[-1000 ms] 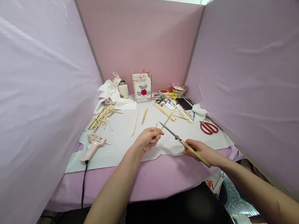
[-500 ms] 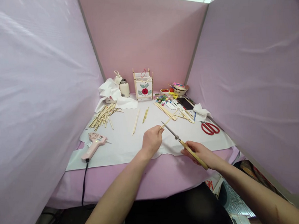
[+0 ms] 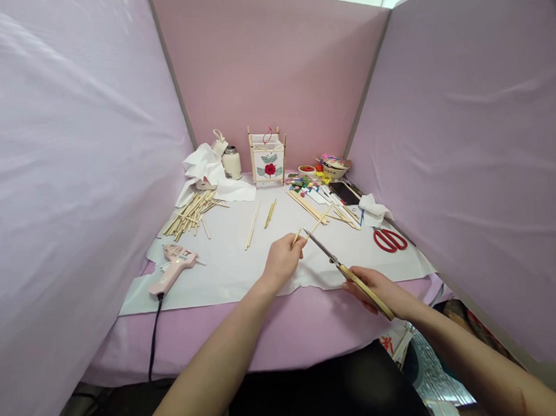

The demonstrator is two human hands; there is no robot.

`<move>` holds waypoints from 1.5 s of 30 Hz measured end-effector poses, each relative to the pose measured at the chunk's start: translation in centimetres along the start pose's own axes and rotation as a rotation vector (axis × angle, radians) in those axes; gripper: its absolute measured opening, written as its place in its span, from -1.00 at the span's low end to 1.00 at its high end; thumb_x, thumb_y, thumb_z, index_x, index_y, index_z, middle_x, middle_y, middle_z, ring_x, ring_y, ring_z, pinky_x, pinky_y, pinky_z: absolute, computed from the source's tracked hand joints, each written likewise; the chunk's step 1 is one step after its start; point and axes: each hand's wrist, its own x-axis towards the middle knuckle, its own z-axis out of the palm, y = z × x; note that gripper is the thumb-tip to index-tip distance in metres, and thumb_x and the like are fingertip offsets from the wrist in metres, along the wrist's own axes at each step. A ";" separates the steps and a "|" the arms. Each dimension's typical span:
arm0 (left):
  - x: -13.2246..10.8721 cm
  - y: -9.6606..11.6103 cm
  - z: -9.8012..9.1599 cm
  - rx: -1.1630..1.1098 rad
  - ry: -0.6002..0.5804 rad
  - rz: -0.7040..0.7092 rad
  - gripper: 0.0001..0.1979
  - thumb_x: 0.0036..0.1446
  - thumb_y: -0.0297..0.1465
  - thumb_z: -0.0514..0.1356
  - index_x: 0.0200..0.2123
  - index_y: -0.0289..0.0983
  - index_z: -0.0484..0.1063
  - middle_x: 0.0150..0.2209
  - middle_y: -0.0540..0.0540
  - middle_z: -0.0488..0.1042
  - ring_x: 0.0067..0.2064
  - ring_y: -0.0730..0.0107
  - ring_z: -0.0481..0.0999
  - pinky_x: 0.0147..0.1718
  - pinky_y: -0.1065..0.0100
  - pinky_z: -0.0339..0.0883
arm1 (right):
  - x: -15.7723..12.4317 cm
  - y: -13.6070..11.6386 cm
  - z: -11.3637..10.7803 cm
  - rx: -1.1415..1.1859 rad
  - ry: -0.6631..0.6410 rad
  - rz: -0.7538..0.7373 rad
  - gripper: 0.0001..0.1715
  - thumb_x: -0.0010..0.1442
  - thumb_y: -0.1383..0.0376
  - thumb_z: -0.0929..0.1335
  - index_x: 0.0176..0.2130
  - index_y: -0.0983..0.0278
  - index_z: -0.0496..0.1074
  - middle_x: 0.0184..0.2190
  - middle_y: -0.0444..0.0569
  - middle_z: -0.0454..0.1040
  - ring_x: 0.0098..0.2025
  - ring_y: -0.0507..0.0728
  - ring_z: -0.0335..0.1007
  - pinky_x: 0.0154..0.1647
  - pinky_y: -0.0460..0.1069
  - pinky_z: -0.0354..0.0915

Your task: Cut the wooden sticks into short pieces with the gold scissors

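1. Where three pinkish-lilac cloth panels (image 3: 273,64) wall in the workplace, a table (image 3: 285,333) under a pink cover stands between them, with a sheet of white paper (image 3: 225,261) spread over most of its top.
2. A loose pile of sticks (image 3: 188,215) lies at the far left of the sheet, and more sticks and small coloured bits lie at the far right.
3. A small paper lantern (image 3: 268,158) with a red flower stands upright at the back, in the middle.
4. A pink glue gun (image 3: 173,269) lies on the sheet's near left corner, its cord running off the table edge.
5. Red scissors (image 3: 390,239) lie flat on the right of the sheet, well apart from both hands.
6. The right hand (image 3: 381,287) is closed around the yellow handles of the shears (image 3: 343,270), held above the table's near edge with the blades pointing up and left.
7. The left hand (image 3: 282,262) pinches a thin stick (image 3: 297,235) between its fingertips, above the middle of the sheet. The stick slants away to the right, and the shears' tip meets it just beyond the fingers.
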 end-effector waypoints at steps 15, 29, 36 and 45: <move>0.6 0.0 -2.2 -0.525 -0.626 -0.296 -0.75 0.14 -0.23 0.02 -0.31 -0.30 0.34 -0.66 0.18 -0.06 -0.70 0.64 -0.27 -0.71 0.48 -0.33 | -1.5 0.1 -0.7 -0.029 -0.040 -0.051 -0.56 0.12 -0.06 0.30 -0.41 0.24 0.16 -0.59 -0.25 0.15 -0.66 -0.07 0.10 -0.70 -0.15 0.04; -0.1 -0.2 0.3 0.015 -0.036 0.039 -0.76 0.17 -0.30 0.02 -0.44 -0.28 0.36 -0.61 0.05 0.21 -0.58 0.55 0.16 -0.55 0.45 0.02 | -0.6 0.7 0.5 0.002 0.028 0.029 -0.54 0.10 -0.09 0.30 -0.41 0.23 0.15 -0.61 -0.27 0.16 -0.68 -0.05 0.12 -0.71 -0.13 0.10; 0.0 0.4 -1.6 -0.565 -0.548 -0.230 -0.72 0.19 -0.24 -0.03 -0.28 -0.33 0.34 -0.66 0.17 -0.02 -0.72 0.68 -0.23 -0.72 0.50 -0.29 | -1.7 0.1 -0.9 -0.048 -0.018 -0.101 -0.57 0.14 -0.04 0.29 -0.41 0.24 0.16 -0.58 -0.25 0.15 -0.65 -0.07 0.11 -0.68 -0.14 0.08; -0.7 0.4 1.3 0.397 0.173 0.205 -0.75 0.20 -0.31 -0.02 -0.46 -0.24 0.34 -0.48 -0.03 0.36 -0.39 0.42 0.31 -0.41 0.41 0.08 | -0.9 0.3 -0.1 -0.033 0.065 0.018 -0.55 0.08 -0.06 0.34 -0.41 0.23 0.16 -0.62 -0.27 0.17 -0.69 -0.05 0.12 -0.73 -0.13 0.06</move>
